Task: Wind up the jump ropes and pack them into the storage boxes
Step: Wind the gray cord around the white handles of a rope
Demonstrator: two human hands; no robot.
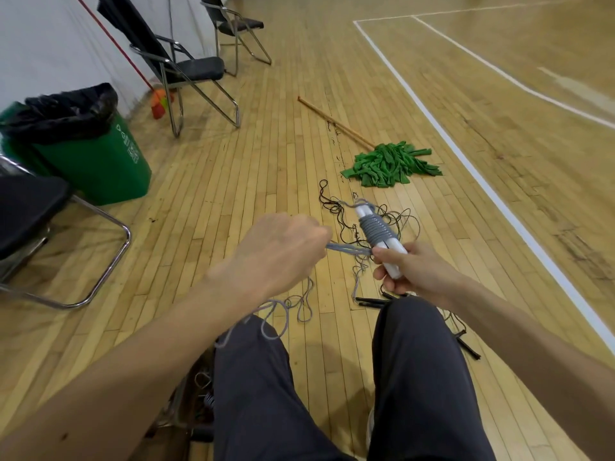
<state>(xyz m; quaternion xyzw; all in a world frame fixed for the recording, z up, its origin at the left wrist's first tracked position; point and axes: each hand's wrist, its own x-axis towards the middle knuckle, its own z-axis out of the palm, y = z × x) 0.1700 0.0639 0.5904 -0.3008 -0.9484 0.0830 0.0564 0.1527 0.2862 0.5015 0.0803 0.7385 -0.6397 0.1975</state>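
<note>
My right hand (411, 271) grips two white jump rope handles (382, 242) held side by side, with grey rope (374, 229) wound in several turns round their middle. My left hand (283, 251) is curled round the loose grey strands (347, 249) and holds them taut to the left of the handles. More grey rope (293, 311) hangs in loops over my left knee and onto the floor. A tangle of thin black ropes (342, 211) lies on the wooden floor behind my hands, and black handles (371, 302) lie beside my right knee.
A green mop (389, 164) with a wooden pole lies on the floor ahead. A green bin (93, 158) with a black liner stands at the left, with folding chairs (186, 68) behind it and one chair (30, 207) at the left edge. My legs (416, 377) fill the bottom.
</note>
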